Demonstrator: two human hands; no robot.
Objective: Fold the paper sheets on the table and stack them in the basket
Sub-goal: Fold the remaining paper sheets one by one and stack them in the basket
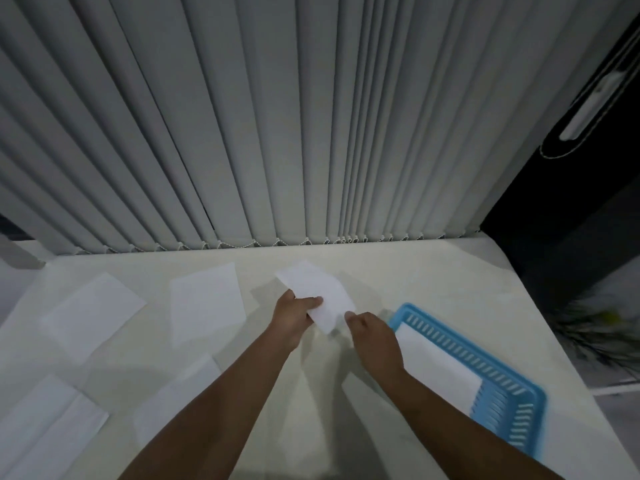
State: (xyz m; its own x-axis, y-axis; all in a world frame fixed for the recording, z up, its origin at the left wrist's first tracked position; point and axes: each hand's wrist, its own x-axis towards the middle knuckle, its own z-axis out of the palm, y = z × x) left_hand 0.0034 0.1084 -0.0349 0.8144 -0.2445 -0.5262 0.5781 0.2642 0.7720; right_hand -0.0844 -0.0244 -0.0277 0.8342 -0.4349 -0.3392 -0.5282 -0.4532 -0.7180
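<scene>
A folded sheet [317,292] is held above the worktop [433,271] at the centre of the frame, tilted so that its far corner points toward the upper left. The left hand [294,315] is closed on the sheet's near left edge, thumb on top and fingers beneath. The right hand [372,332] is at the sheet's near right corner, its fingers curled in a pinch; whether the paper is actually gripped there cannot be told, as the fingertips are blurred. A blue basket [512,403] is seen at the lower right of the frame, just beside the right forearm, with white folded paper [436,372] lying flat inside it. Unfolded sheets are spread over the left half of the worktop: one [93,315] at the far left, one [207,303] left of centre, one [48,424] at the lower left corner and one [173,396] partly hidden under the left forearm. Grey vertical blinds [242,116] are hung behind the worktop, filling the upper part of the frame, and a dark panel [571,220] is seen at the right edge.
</scene>
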